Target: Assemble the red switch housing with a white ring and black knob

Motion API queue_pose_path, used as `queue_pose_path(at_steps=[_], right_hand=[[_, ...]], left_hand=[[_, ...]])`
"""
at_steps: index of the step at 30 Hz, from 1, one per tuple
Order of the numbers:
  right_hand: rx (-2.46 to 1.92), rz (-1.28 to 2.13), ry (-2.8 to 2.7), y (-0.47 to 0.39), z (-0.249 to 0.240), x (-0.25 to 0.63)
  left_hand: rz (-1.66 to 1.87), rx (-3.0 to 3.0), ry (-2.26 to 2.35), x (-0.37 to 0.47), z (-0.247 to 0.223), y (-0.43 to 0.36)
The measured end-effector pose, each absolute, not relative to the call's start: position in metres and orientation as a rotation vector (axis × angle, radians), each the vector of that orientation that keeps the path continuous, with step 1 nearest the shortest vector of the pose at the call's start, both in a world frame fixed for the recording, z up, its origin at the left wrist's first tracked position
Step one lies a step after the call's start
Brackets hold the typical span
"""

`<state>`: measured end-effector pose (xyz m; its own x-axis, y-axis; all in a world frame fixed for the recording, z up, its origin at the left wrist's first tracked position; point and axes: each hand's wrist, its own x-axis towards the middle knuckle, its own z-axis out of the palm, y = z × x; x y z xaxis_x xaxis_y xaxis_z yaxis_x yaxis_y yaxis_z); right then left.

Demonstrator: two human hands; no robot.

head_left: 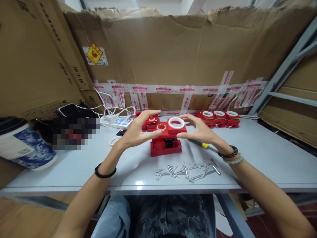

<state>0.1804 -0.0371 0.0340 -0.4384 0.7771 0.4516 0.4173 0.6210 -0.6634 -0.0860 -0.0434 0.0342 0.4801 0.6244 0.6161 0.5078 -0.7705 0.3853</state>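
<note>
My left hand (136,132) and my right hand (200,131) curve around opposite ends of a red plastic housing cover (173,132), thumbs at the front and fingers behind. Set into the cover are a white ring (176,123) and, to its left, a round red button (162,126). Below it stands a red base (166,150), with a black part (169,142) showing between the two. Whether the cover rests on the base I cannot tell. A screwdriver (205,145) with a green and yellow handle lies partly behind my right hand.
Loose screws and metal pins (188,170) lie near the front. Several red units with white rings (219,119) stand at the back right, another red unit (151,123) behind my left hand. A power strip (121,123), a white ring (114,141) and a large cup (24,145) are leftward.
</note>
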Motion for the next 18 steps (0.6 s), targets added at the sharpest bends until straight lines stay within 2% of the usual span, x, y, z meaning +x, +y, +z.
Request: queue_pose_path(at_steps=[4, 7, 13, 18], right_hand=[[-0.774, 0.639, -2.203, -0.035, 0.034, 0.157], [-0.744, 0.611, -2.245, -0.032, 0.031, 0.154], [-0.730, 0.362, -2.294, -0.032, 0.024, 0.163], [-0.823, 0.163, -2.428, -0.033, 0.018, 0.162]], left_hand=[[0.927, 2.573, 0.908, -0.076, 0.029, -0.047], [0.923, 2.563, 0.877, -0.070, 0.024, -0.045], [0.972, 2.539, 0.924, -0.068, 0.016, -0.037], [0.828, 2.598, 1.020, -0.062, 0.009, -0.038]])
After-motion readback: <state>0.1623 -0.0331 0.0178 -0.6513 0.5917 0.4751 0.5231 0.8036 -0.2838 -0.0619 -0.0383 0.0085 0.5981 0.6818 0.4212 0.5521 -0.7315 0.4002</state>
